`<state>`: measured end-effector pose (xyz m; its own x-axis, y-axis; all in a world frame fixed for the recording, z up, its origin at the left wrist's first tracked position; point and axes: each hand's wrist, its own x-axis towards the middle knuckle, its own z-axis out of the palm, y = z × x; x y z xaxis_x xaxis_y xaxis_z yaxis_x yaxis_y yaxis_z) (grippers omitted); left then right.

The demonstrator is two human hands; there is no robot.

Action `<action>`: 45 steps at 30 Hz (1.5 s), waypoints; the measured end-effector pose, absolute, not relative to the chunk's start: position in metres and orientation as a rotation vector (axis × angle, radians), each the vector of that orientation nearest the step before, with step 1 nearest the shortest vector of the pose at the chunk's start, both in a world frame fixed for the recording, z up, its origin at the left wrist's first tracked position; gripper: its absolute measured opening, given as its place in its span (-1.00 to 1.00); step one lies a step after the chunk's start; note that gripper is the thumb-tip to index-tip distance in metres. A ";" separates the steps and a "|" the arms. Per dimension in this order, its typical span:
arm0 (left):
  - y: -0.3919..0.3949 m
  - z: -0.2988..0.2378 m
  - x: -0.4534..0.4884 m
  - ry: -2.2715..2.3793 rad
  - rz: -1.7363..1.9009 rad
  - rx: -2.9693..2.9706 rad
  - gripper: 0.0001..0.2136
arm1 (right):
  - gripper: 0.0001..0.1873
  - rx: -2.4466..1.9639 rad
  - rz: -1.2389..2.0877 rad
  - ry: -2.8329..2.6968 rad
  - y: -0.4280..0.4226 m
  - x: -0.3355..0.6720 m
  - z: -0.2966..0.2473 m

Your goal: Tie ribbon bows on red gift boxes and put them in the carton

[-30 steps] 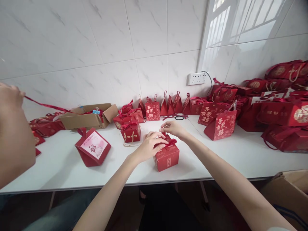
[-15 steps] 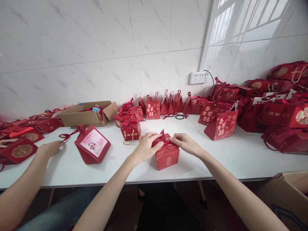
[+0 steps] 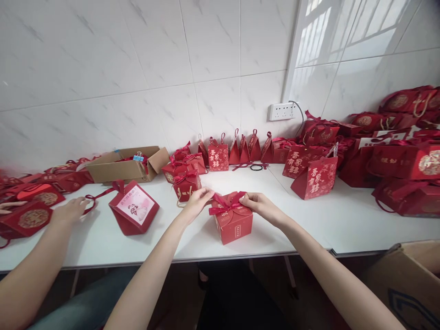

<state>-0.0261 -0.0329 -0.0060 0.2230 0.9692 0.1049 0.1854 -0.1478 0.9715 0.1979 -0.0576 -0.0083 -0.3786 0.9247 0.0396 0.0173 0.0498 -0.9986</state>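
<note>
Left hand (image 3: 196, 204) and right hand (image 3: 262, 206) pinch a bow (image 3: 225, 206) (1 side each) atop a box (image 3: 235, 228).

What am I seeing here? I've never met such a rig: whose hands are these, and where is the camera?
No machine: the bare left hand and right hand belong to a person whose head-worn camera looks forward and down. On the flat white table, a red cardboard box carries a crimson ribbon bow. The right fingers pinch the bow's right side; the left fingers are at its left loop, grip unclear. Farther back stand more red boxes and an open brown cardboard carton. A co-worker's hand is further left.
</note>
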 end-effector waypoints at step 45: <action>-0.093 -0.033 -0.015 1.154 1.160 1.363 -0.63 | -0.62 -0.900 1.429 -1.018 -0.074 0.211 -0.047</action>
